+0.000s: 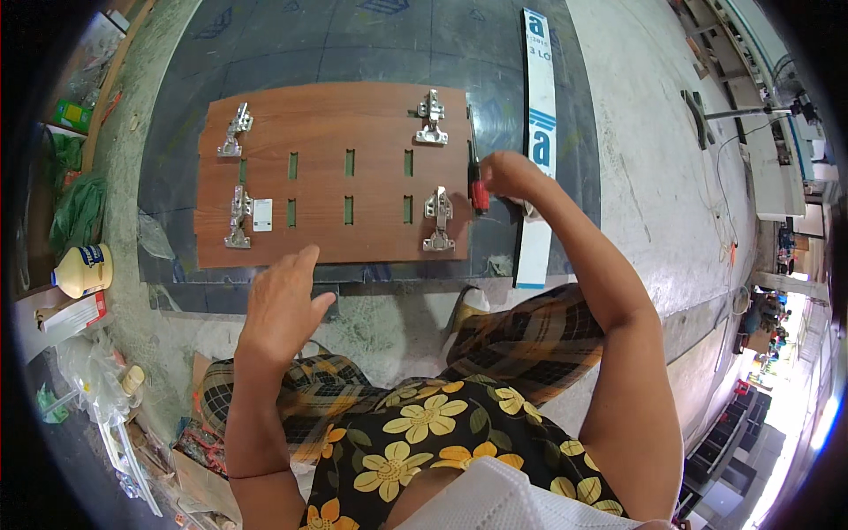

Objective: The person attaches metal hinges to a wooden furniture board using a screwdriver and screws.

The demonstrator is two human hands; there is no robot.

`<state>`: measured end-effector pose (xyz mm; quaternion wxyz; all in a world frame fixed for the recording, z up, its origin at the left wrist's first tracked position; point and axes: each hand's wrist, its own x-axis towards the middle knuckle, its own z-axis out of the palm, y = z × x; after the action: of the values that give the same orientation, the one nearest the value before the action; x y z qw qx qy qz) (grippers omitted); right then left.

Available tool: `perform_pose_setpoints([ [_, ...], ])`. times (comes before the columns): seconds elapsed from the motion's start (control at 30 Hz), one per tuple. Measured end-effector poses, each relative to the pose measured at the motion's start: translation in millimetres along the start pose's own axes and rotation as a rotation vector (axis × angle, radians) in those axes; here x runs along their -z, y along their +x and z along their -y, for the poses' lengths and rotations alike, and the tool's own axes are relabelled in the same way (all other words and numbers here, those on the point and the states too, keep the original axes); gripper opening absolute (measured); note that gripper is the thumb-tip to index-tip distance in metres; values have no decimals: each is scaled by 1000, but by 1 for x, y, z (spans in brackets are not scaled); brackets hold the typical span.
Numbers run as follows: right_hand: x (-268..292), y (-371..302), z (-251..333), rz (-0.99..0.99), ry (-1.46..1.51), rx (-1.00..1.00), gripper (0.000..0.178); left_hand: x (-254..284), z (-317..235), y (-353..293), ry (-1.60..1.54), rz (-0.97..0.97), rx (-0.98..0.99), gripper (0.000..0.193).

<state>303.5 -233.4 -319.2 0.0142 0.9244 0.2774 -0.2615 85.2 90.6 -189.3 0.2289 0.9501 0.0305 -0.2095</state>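
Observation:
A brown wood-grain board [322, 115] with several slots lies flat in front of me. Four-sided metal cabinet hinges stand near its corners: far left [235, 131], near left [238, 217], far right [431, 117] and near right [438, 219]. Beside the near-left hinge is a small white label [262, 215]. My left hand [281, 305] is over the board's near edge, fingers stretched and thumb apart, holding nothing. Along the board's right edge, my right hand [515, 175] has its fingers curled at the handle of a red-and-black screwdriver [480, 196]. Its fingertips are partly hidden.
Under the board is a dark sheet [353, 44] on the concrete floor [632, 177]. A long white-and-blue strip [534, 243] lies right of the screwdriver. At left stand a yellowish jug [84, 270], green plastic bags [78, 212] and clear plastic [88, 380]. My legs are close to the sheet's near edge.

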Motion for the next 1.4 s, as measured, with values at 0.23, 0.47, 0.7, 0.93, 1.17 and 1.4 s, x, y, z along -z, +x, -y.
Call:
perform_pose_setpoints([
  [0.23, -58, 2, -10, 237, 534, -455, 50, -19, -4, -11, 67, -30, -122, 53],
  [0.47, -69, 5, -12, 206, 620, -569, 42, -20, -7, -6, 86, -117, -158, 51],
  [0.7, -82, 13, -28, 188, 719, -615, 28, -13, -20, 5, 48, 103, -25, 59],
  [0.93, -33, 16, -64, 11, 657, -584, 30, -19, -9, 9, 77, 97, -39, 56],
  [1.17, 62, -28, -71, -657, 327, -431, 44, -24, -1, 13, 39, 16, -99, 57],
  [1.4, 131, -57, -13, -989, 549, -73, 41, -7, 17, 16, 14, -26, 60, 56],
])
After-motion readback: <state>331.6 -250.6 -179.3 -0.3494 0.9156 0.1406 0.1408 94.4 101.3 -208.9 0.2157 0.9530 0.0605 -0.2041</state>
